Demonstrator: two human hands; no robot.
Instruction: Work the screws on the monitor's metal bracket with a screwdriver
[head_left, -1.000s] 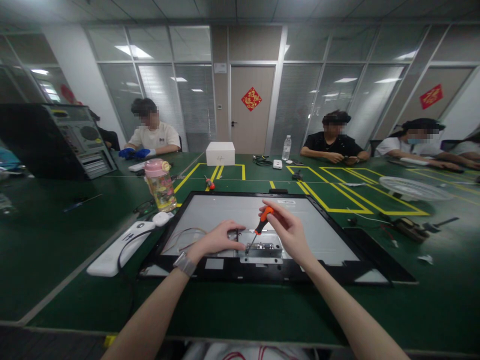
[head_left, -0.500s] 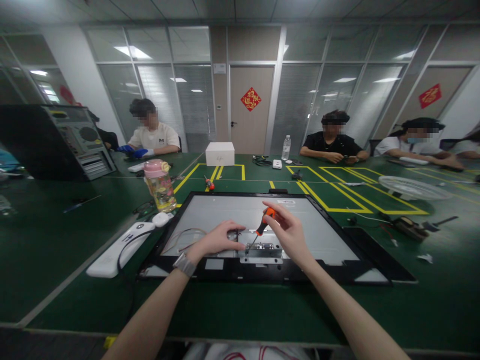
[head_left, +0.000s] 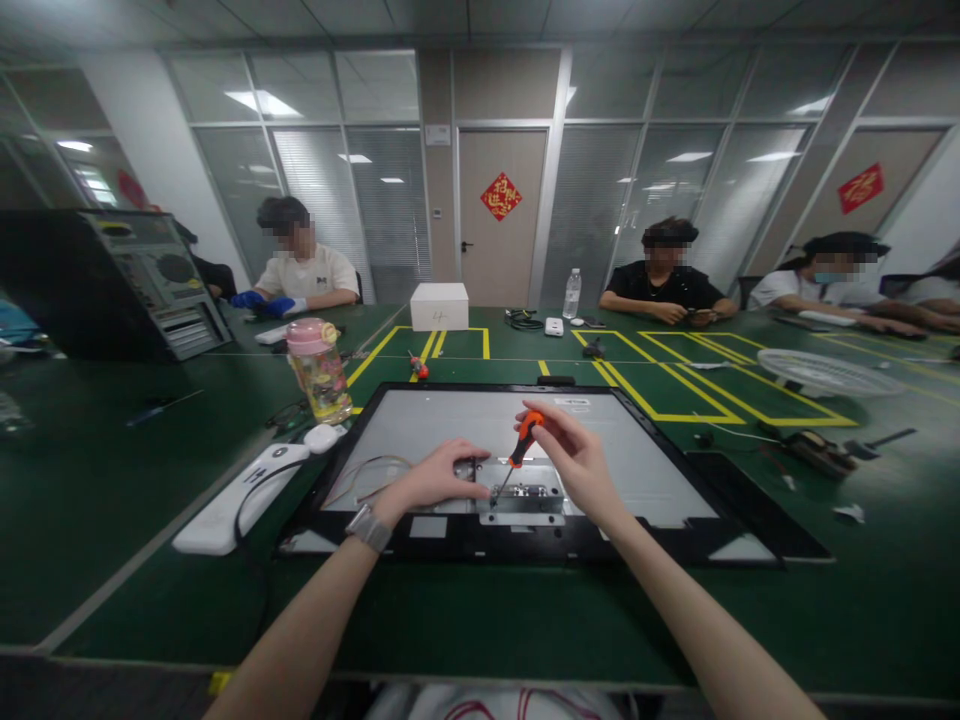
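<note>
Screwdriver (head_left: 523, 447) clamped in our right hand (head_left: 574, 462), tip on the metal bracket (head_left: 525, 497) of the monitor panel (head_left: 465, 415), near the desk's (head_left: 480, 620) front edge.
Our left hand (head_left: 435, 478) rests on the bracket beside the tip; whether it pinches anything we cannot tell. We judge the tool light and stiff, best held by its orange handle; the panel looks thin and fragile.

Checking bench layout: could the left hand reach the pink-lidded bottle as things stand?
Probably yes. The left hand lies on the monitor panel, seemingly holding nothing. The bottle stands upright off to its left, and only a small white case lies low between them.
</note>
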